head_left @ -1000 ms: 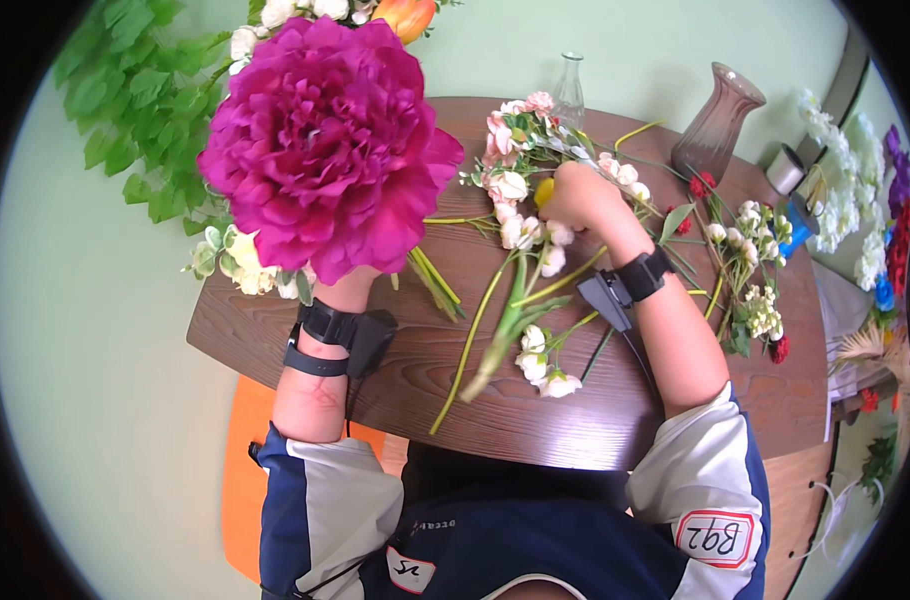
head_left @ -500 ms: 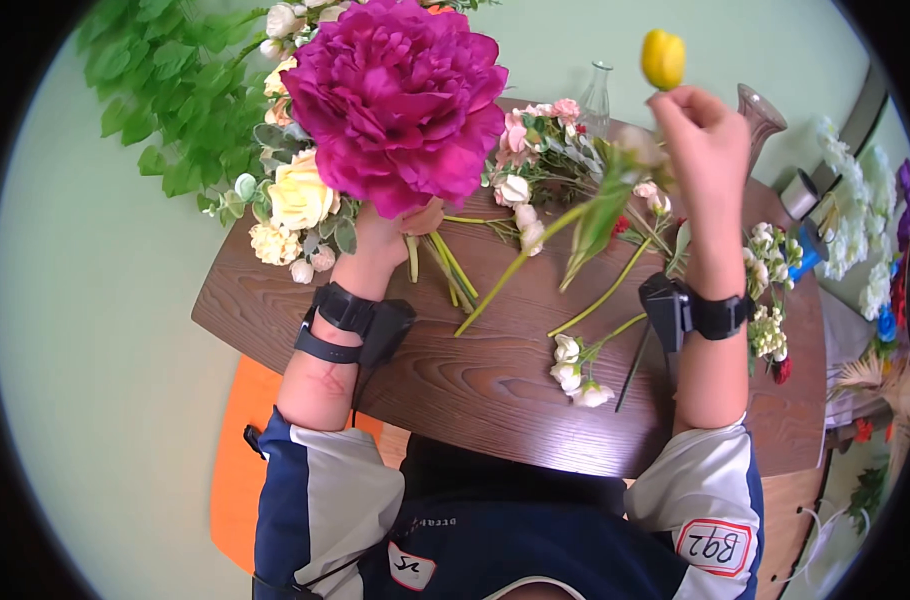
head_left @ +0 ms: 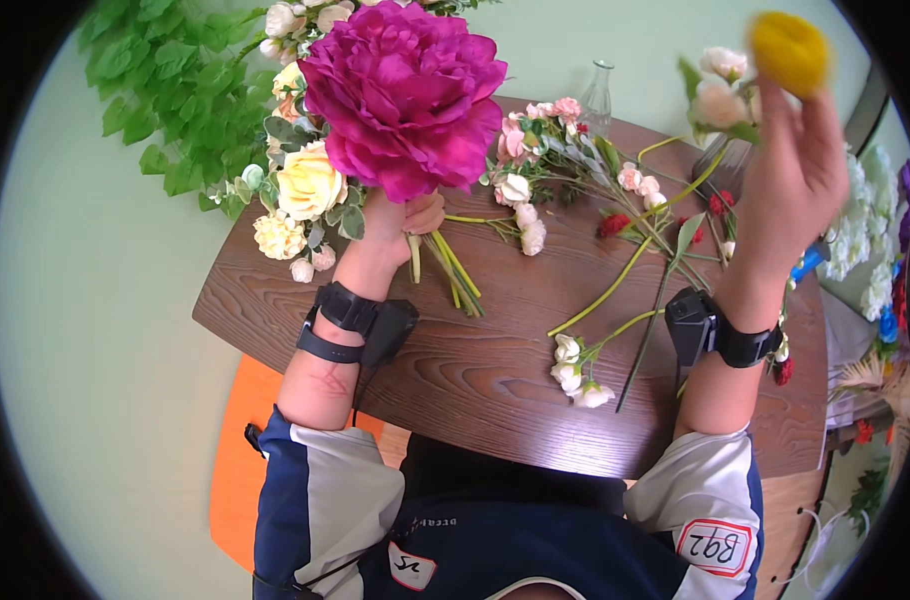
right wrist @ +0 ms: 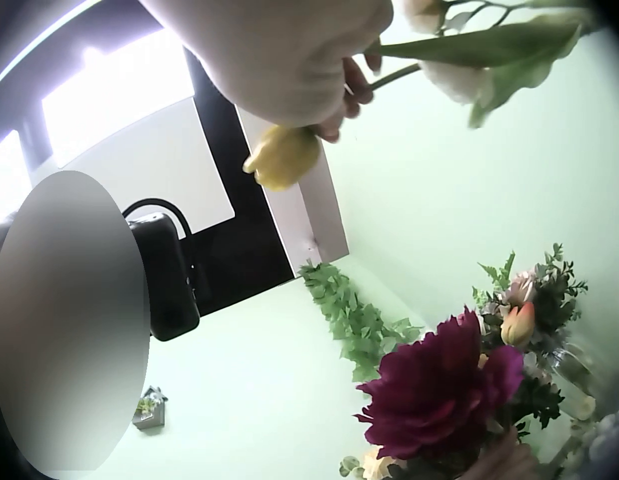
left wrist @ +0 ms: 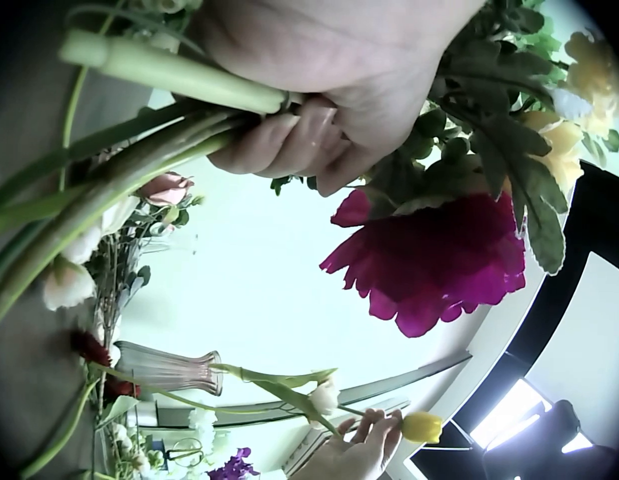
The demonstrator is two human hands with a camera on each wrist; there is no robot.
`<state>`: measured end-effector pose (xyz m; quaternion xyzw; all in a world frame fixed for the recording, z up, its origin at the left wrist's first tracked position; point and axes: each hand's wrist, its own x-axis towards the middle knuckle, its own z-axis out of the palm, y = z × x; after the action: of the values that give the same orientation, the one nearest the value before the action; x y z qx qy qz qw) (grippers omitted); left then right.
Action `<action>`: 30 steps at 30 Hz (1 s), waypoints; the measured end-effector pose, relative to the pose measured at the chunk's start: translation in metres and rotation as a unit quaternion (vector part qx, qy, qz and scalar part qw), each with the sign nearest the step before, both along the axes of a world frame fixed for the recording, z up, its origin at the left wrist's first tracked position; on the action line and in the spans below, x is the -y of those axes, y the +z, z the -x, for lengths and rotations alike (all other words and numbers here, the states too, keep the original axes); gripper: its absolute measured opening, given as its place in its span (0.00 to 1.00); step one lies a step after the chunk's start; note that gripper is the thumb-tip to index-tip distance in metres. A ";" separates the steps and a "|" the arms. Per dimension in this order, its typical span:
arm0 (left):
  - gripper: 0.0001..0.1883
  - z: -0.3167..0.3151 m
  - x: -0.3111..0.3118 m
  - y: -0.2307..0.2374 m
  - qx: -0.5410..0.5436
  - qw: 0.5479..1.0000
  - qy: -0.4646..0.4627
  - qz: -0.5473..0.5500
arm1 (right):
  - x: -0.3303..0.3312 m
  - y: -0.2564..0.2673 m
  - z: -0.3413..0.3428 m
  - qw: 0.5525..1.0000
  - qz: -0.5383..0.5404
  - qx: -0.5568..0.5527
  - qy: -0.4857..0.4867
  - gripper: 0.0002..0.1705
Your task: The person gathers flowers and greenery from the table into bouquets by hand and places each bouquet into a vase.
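Observation:
My left hand (head_left: 387, 228) grips a bouquet by its stems (left wrist: 140, 170), whose cut ends stick out below the fist. A large magenta peony (head_left: 405, 100) tops it, with a cream rose (head_left: 312, 186) and pale small blooms at its left. Raised at the upper right, my right hand (head_left: 797, 185) pinches a yellow tulip (head_left: 790, 55) just under its head, blurred in the head view. A spray of white flowers (head_left: 720, 95) with green leaves shows beside that hand, and the right wrist view has the tulip (right wrist: 285, 157) at the fingertips.
Loose pink and white flowers (head_left: 515, 145), a white stem cluster (head_left: 575, 375) and red blooms (head_left: 612, 226) lie on the brown table (head_left: 455, 385). A clear glass bottle (head_left: 597, 98) stands at the back. Green foliage (head_left: 155, 95) hangs along the left wall.
My right hand has lifted the yellow tulip off the table, up and to the right. The bouquet in my left hand has shifted a little to the right in the head view.

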<state>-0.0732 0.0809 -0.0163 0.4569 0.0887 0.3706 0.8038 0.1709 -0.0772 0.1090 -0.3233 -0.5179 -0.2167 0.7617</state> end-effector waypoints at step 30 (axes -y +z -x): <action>0.13 0.000 0.003 0.000 -0.007 1.000 0.016 0.005 | -0.026 -0.012 -0.054 0.968 0.043 -0.158 0.191 0.05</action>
<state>-0.0729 0.0780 -0.0167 0.4545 0.1034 0.3793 0.7993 0.2251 -0.0508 0.0974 -0.2811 -0.4521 0.0087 0.8464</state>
